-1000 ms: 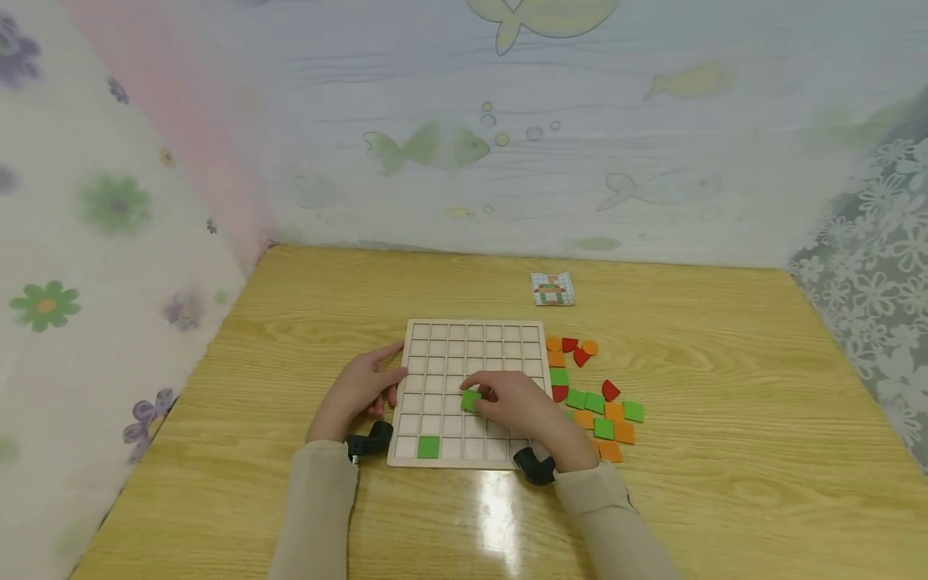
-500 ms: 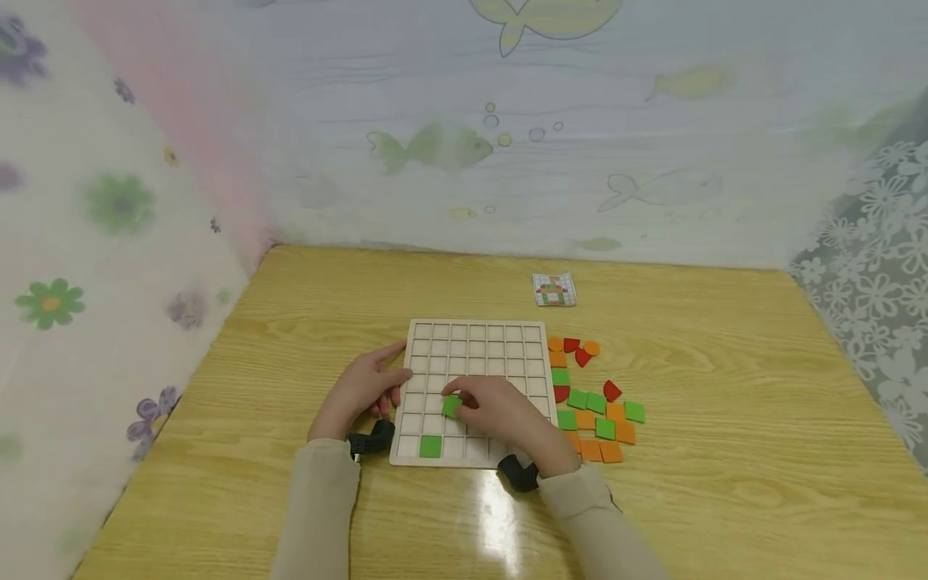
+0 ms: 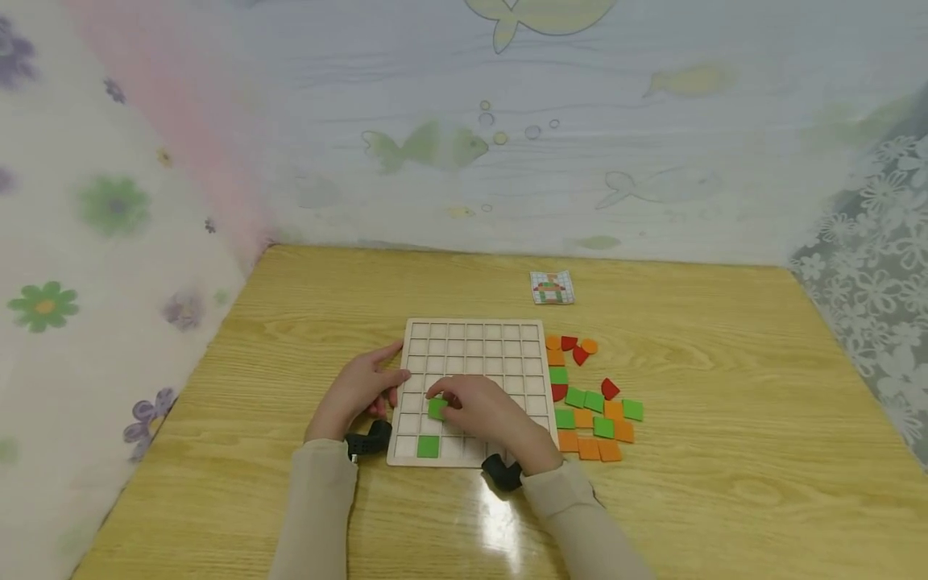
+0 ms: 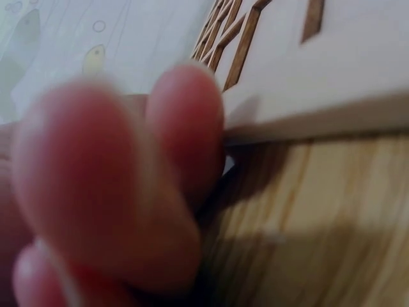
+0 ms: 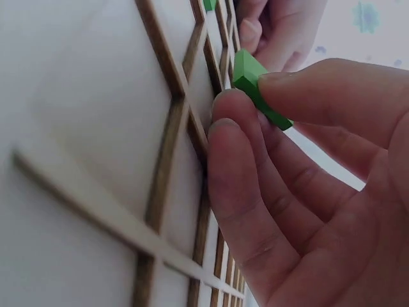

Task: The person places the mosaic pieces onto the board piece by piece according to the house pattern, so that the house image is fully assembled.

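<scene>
While a green, square, flat tile [image 3: 437,409], apparently of painted wood, is held tilted over a pale wooden gridded board [image 3: 493,349], it is pinched between the thumb and fingers of the right hand [image 3: 481,407]. At the board's left edge, the left hand [image 3: 358,387] is laid relaxed, its forefinger stretched out. Since the tile looks light, stiff, smooth and hardly fragile, it is probably best gripped gently by opposite edges, lest it be let slip.

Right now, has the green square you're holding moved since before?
Yes, the held green square moved left over the board, toward the column of the placed green square.
</scene>
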`<state>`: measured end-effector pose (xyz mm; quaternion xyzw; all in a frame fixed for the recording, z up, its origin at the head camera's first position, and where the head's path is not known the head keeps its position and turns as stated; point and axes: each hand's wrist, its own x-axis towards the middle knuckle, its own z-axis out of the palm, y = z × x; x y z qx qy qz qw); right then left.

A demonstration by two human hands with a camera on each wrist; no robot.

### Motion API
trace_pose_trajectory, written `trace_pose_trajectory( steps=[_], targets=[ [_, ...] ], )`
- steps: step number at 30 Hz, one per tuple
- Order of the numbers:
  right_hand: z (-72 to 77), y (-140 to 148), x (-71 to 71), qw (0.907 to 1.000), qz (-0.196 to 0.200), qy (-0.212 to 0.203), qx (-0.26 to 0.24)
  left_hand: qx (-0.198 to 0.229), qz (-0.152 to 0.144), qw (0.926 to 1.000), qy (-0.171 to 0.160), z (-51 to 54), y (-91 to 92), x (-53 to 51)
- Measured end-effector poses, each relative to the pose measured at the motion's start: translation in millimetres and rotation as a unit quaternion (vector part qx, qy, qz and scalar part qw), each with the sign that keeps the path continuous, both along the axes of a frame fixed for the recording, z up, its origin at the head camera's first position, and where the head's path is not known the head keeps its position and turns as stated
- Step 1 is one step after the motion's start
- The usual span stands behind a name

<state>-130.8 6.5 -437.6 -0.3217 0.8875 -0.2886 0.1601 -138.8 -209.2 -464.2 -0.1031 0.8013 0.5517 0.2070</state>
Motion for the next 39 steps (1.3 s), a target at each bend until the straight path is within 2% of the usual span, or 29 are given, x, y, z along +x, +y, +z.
trace_pose_trajectory(
  steps=[20, 30, 39],
  targets=[
    [-3.1, -12, 10.0, 0.9990, 0.013, 0.041, 0.013, -0.002, -0.015, 0.9998, 0.009, 1.0, -3.3, -0.5],
    [-3.6, -14, 12.9, 0.9996, -0.006, 0.024, 0.015, 0.007, -0.012, 0.9999, 0.004, -0.8, -3.6, 0.3],
    [-5.6, -11, 12.4, 0.9981, -0.001, 0.057, 0.021, 0.004, -0.017, 0.9998, 0.010, 0.1, -1.1, -0.9]
  ],
)
